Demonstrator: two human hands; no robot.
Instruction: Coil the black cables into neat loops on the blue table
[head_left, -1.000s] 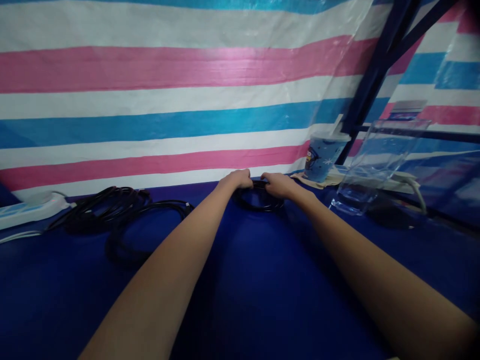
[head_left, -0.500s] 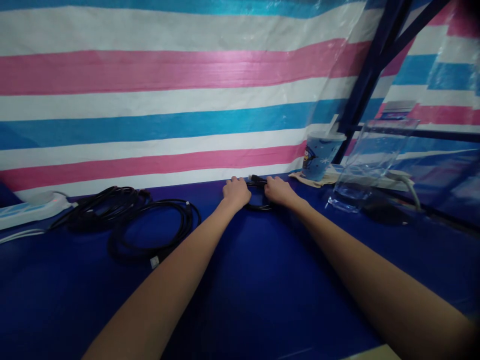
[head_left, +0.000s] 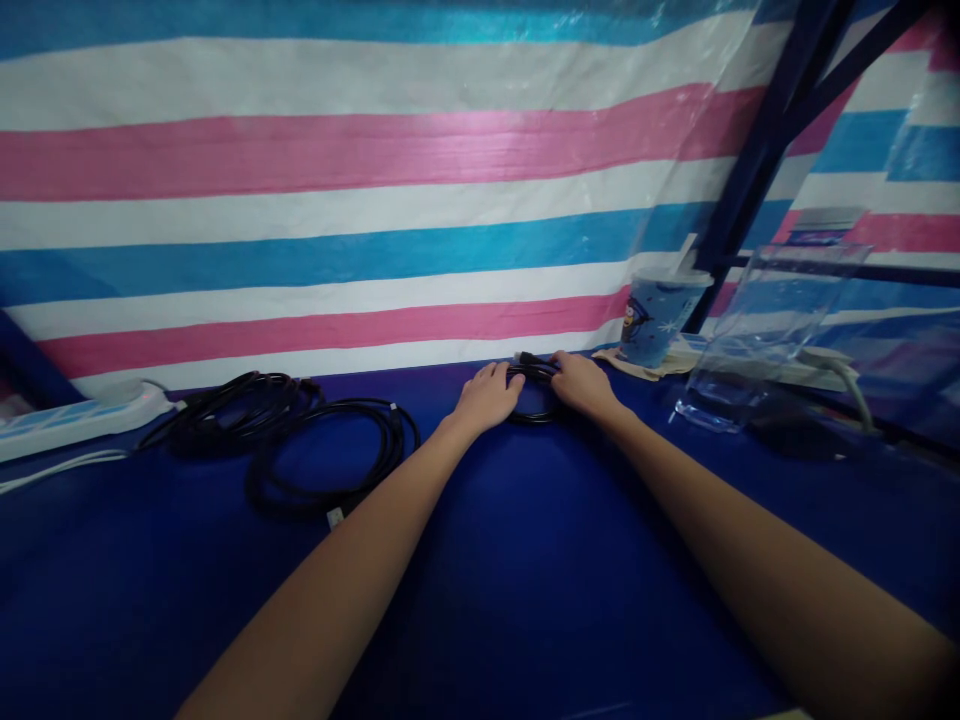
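A small coil of black cable [head_left: 534, 416] lies at the back of the blue table [head_left: 517, 560], with its plug end sticking up at the top. My left hand [head_left: 484, 398] grips the coil's left side, thumb towards the middle and fingertips partly hidden. On the opposite side my right hand [head_left: 583, 385] is closed on the cable near the plug end. Left of my left forearm lies a larger loop of black cable [head_left: 330, 492] with a pale USB-type plug [head_left: 335, 517].
Farther left are another tangle of black cable [head_left: 244, 415] and a white power strip [head_left: 90, 420]. At the right stand a blue patterned cup [head_left: 656, 320] with a straw and a clear plastic holder [head_left: 765, 330]. A striped plastic sheet [head_left: 337, 220] hangs behind.
The view has shifted, so everything sits slightly farther right. My left hand's thumb has spread out from its fingers over the coil. Both hands remain at the same small coil.
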